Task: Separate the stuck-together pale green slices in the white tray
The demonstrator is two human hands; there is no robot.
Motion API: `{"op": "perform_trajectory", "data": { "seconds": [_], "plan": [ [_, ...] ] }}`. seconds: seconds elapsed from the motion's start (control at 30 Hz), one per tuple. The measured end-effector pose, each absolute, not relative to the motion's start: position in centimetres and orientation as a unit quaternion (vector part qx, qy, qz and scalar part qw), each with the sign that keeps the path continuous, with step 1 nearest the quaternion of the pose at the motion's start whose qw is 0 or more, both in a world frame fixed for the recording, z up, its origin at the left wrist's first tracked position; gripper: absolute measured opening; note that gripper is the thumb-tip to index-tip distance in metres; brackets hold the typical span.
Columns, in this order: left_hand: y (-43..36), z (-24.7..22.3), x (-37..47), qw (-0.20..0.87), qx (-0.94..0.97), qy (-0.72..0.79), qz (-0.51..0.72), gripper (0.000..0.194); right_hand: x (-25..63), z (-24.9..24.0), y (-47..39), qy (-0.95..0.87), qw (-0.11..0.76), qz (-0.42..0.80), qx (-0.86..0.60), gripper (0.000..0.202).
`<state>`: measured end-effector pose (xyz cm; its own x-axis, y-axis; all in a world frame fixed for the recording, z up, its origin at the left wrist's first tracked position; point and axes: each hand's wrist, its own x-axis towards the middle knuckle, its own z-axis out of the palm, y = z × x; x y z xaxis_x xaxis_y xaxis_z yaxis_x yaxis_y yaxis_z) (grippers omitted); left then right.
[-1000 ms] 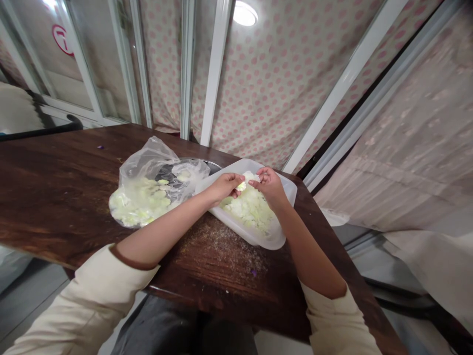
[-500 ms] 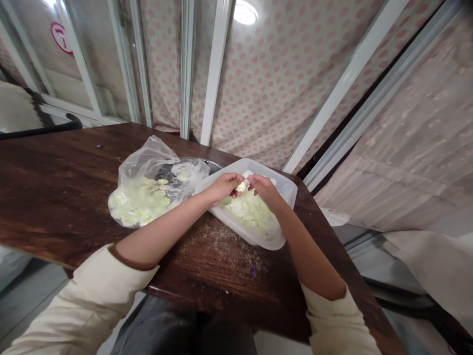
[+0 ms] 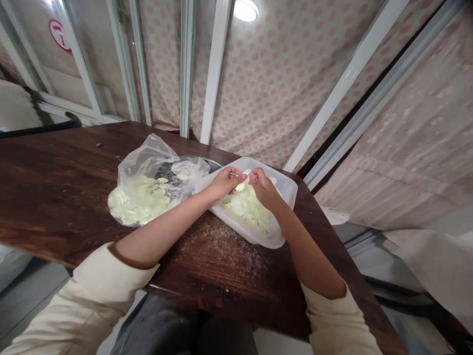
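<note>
Over a translucent white plastic tub [image 3: 271,239], my left hand [image 3: 227,181] pinches a small pale flower-like piece [image 3: 240,187] between its fingertips. Close beside it, my right hand [image 3: 260,183] has its fingers curled together; what they hold, if anything, is too small to make out. Pale yellow-green and white pieces [image 3: 247,207] lie inside the tub, below both hands. To the left, a clear plastic bag [image 3: 148,155] contains similar pale pieces [image 3: 142,199] and rests partly over a round metal tray [image 3: 212,164].
The dark brown wooden table [image 3: 55,182] has fine pale crumbs [image 3: 221,246] scattered in front of the tub and a small purple bit [image 3: 253,271]. Behind it stand framed glass panels with a pink-dotted curtain [image 3: 266,88].
My hands have moved slightly apart over the tub. The fingers of my right hand are more curled, and less of the pale piece shows between the hands.
</note>
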<state>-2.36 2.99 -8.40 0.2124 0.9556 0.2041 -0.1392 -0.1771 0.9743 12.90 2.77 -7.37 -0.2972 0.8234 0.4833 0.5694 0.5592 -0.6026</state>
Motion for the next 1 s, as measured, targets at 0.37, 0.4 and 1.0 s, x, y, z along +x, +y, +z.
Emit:
{"op": "perform_trajectory", "data": {
  "seconds": [0.37, 0.4, 1.0],
  "plan": [
    [2.7, -7.7, -2.2, 0.623, 0.548, 0.286, 0.48, 0.013, 12.8, -7.4, 3.5, -0.779, 0.425, 0.282, -0.365, 0.028],
    [2.6, -7.7, -2.2, 0.63, 0.547, 0.284, 0.472, 0.012, 12.8, -7.4, 3.5, -0.778, 0.427, 0.278, -0.368, 0.028],
    [2.6, -7.9, -2.6, 0.652, 0.562, 0.309, 0.404, 0.013, 14.1, -7.7, 4.4, -0.728, 0.465, 0.141, -0.484, 0.024]
  ]
}}
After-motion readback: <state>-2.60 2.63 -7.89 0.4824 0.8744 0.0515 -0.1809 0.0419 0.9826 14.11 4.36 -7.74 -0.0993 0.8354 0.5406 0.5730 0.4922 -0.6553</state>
